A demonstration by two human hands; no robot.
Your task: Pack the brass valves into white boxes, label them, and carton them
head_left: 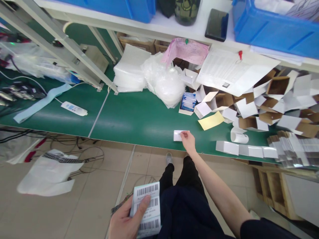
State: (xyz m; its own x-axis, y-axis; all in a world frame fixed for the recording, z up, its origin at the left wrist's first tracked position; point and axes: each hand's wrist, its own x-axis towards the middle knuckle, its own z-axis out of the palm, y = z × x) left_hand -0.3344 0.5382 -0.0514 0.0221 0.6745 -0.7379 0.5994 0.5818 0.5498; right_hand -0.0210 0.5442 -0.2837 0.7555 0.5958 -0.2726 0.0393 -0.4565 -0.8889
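Note:
My left hand (131, 215) holds a sheet of barcode labels (152, 217) low in front of my body, the thumb lying across its printed face. At the table's front edge, my right hand (188, 141) has its fingers pressed together on the right end of a small white box (177, 136). Small dark print shows beside the fingertips; whether a label is pinched there is hidden. Behind that hand stands an open white box packed with blue-and-white packets (188, 102). A yellow paper slip (211, 120) lies to the right of it.
Open white cartons (246, 108) crowd the right of the green table (129, 122). A label roll (239, 136) and a row of white boxes (246, 150) lie near the front edge. Plastic bags (164, 79) sit at the back under a shelf with blue bins (276, 30).

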